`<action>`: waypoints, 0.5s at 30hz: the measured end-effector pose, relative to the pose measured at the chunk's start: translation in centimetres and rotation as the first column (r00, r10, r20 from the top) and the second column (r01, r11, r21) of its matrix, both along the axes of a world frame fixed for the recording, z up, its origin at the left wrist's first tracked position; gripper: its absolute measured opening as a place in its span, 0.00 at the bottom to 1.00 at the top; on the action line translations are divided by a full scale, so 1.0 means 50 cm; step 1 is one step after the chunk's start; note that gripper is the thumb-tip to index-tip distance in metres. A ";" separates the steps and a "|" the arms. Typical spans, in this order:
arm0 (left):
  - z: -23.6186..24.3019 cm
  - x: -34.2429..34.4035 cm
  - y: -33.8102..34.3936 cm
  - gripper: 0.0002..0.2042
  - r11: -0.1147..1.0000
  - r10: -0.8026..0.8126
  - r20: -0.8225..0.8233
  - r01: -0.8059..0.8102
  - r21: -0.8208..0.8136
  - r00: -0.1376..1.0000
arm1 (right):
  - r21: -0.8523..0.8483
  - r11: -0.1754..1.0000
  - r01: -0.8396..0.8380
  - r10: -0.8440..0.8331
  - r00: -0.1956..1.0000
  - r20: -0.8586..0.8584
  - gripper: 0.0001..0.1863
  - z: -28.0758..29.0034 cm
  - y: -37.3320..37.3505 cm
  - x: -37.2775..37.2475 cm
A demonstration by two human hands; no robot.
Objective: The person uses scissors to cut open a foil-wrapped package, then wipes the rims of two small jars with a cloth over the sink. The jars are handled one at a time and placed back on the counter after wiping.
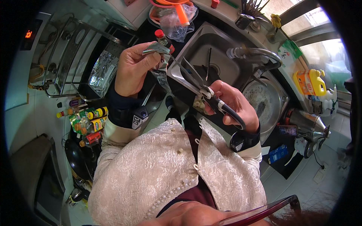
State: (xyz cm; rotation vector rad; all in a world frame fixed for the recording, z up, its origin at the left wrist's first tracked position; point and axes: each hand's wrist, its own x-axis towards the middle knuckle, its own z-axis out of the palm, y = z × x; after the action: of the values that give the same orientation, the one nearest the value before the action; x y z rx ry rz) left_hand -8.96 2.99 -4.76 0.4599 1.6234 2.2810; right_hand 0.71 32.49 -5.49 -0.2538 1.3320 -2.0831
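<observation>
My left hand [134,67] is closed on a crumpled silver foil piece [159,81], which hangs below the fingers. My right hand [237,103] grips black-handled scissors [206,92], their two blades a little apart and pointing up and left toward the foil. Whether they touch it I cannot tell. Just beyond my left hand stands a small dark bottle with a red cap [160,34], partly hidden. A small pale lumpy thing [199,103] shows below the scissors, too small to name.
A double steel sink [203,32] with a tap [269,56] is ahead and right. A wire rack [62,64] and bottles [96,124] are left; a yellow jug [307,81] and steel kettle [309,124] are right. An orange-handled container [183,17] sits at the back.
</observation>
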 end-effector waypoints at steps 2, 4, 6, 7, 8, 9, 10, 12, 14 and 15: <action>-0.001 -0.002 0.004 0.13 1.000 -0.031 -0.012 0.031 -0.002 0.999 | -0.005 1.000 -0.002 0.002 1.000 -0.002 0.45 -0.002 0.003 0.001; 0.000 0.001 0.009 0.13 0.999 -0.038 -0.024 0.038 -0.033 0.999 | -0.001 1.000 -0.024 0.024 1.000 -0.014 0.45 -0.004 0.005 0.001; 0.004 0.008 0.014 0.13 0.996 -0.020 -0.040 0.017 -0.087 0.999 | -0.027 0.999 -0.044 0.043 0.999 -0.021 0.45 -0.007 0.005 0.000; 0.007 0.011 0.017 0.11 0.990 -0.034 -0.035 0.029 -0.139 0.999 | -0.035 0.998 -0.057 0.056 0.998 -0.026 0.44 -0.009 0.003 -0.001; 0.010 0.014 0.019 0.09 0.982 -0.045 -0.032 0.039 -0.187 0.998 | -0.054 0.997 -0.053 0.052 0.999 -0.012 0.44 -0.011 0.001 -0.001; 0.013 0.017 0.021 0.08 0.971 -0.057 -0.028 0.049 -0.236 0.998 | -0.073 0.996 -0.049 0.049 0.999 0.002 0.44 -0.013 -0.001 -0.002; 0.018 0.017 0.020 0.09 0.964 -0.083 -0.033 0.072 -0.256 0.996 | -0.092 0.995 -0.044 0.046 0.999 0.016 0.44 -0.014 -0.005 -0.002; 0.026 0.018 0.021 0.11 0.949 -0.136 -0.046 0.117 -0.294 0.990 | -0.135 0.990 -0.037 0.041 0.999 0.025 0.45 -0.018 -0.013 -0.002; 0.028 0.018 0.024 0.12 0.927 -0.197 -0.068 0.163 -0.338 0.978 | -0.159 0.986 -0.042 0.049 0.998 0.039 0.45 -0.021 -0.019 -0.002; 0.029 0.017 0.025 0.12 0.917 -0.216 -0.084 0.173 -0.360 0.973 | -0.163 0.985 -0.051 0.060 0.997 0.049 0.46 -0.022 -0.021 -0.003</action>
State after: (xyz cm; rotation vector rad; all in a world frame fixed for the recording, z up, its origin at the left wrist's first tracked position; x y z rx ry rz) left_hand -8.09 4.24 -3.32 0.6479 1.9001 1.7992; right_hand 0.58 31.43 -6.57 -0.2988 1.1143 -2.1382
